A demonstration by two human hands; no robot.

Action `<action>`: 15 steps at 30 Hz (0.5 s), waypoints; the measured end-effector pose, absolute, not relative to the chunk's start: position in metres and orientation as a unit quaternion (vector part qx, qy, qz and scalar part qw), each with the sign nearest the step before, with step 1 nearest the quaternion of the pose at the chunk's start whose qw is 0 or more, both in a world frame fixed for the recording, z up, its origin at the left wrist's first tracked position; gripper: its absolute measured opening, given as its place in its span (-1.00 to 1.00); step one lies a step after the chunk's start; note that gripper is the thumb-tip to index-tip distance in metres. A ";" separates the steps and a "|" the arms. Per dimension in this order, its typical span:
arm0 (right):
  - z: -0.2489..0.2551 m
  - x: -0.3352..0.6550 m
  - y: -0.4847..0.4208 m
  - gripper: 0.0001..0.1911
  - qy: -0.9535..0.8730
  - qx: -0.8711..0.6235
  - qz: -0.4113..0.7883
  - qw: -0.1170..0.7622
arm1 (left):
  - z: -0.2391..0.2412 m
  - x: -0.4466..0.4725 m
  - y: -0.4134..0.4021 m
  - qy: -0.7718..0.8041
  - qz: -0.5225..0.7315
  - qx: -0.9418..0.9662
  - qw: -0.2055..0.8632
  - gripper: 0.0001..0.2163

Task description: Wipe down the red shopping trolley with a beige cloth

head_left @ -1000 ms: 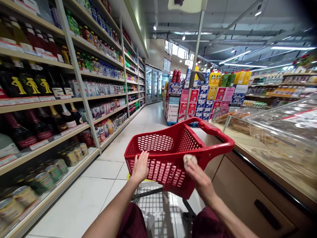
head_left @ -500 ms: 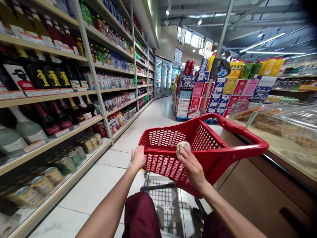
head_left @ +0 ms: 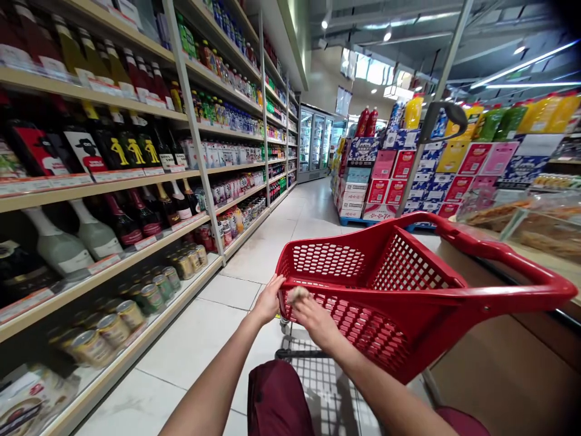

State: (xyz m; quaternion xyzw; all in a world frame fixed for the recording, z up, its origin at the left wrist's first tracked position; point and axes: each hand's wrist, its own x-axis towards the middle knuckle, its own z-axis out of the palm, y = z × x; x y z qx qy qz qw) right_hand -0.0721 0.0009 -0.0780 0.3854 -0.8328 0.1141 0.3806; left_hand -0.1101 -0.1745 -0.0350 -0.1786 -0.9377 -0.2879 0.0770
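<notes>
Fingers clamp: right hand (head_left: pixel 316 318) on pale round lump (head_left: pixel 297 295), left hand (head_left: pixel 269 301) on red perforated basket (head_left: pixel 408 306).

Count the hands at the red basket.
2. The left hand grips the near left corner of the red basket; the right hand is beside it at the near rim, holding a small pale item.

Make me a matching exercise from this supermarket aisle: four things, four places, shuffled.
Things
1. red perforated plastic trolley basket
2. round metal tins
3. tall glass-door fridges
4. small pale round lump

Places
A. far end of the aisle
B. held in the right hand
C. lowest shelf on the left
D. left hand grips its near corner

Pairs: 1-D, 2-C, 3-A, 4-B.
</notes>
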 end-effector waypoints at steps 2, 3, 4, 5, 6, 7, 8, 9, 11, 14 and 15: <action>-0.096 -0.065 0.006 -0.72 -0.838 0.400 0.104 0.357 | -0.034 -0.110 -0.176 -0.939 -0.284 -0.183 0.070 -0.40; -0.100 -0.061 0.009 -0.70 -0.837 0.403 0.104 0.355 | -0.033 -0.109 -0.175 -0.940 -0.279 -0.185 0.066 -0.40; -0.099 -0.058 0.012 -0.69 -0.834 0.403 0.108 0.362 | -0.031 -0.109 -0.175 -0.942 -0.271 -0.186 0.062 -0.41; -0.093 -0.056 0.014 -0.67 -0.830 0.399 0.114 0.373 | -0.029 -0.108 -0.173 -0.946 -0.261 -0.182 0.058 -0.42; -0.085 -0.056 0.016 -0.66 -0.826 0.393 0.122 0.386 | -0.026 -0.106 -0.170 -0.951 -0.251 -0.175 0.054 -0.42; -0.076 -0.057 0.017 -0.66 -0.824 0.383 0.128 0.397 | -0.023 -0.104 -0.167 -0.956 -0.239 -0.165 0.049 -0.43; -0.069 -0.058 0.018 -0.65 -0.825 0.372 0.133 0.403 | -0.021 -0.102 -0.164 -0.961 -0.226 -0.153 0.045 -0.43; -0.065 -0.058 0.019 -0.65 -0.830 0.362 0.133 0.403 | -0.018 -0.099 -0.161 -0.966 -0.211 -0.143 0.041 -0.43; -0.071 -0.053 0.023 -0.66 -0.838 0.354 0.125 0.397 | -0.014 -0.092 -0.157 -0.974 -0.180 -0.131 0.036 -0.41; -0.091 -0.038 0.035 -0.67 -0.837 0.361 0.125 0.393 | -0.009 -0.085 -0.155 -0.981 -0.142 -0.131 0.026 -0.38; -0.092 -0.033 0.041 -0.67 -0.831 0.365 0.132 0.399 | -0.008 -0.084 -0.154 -0.982 -0.135 -0.134 0.026 -0.38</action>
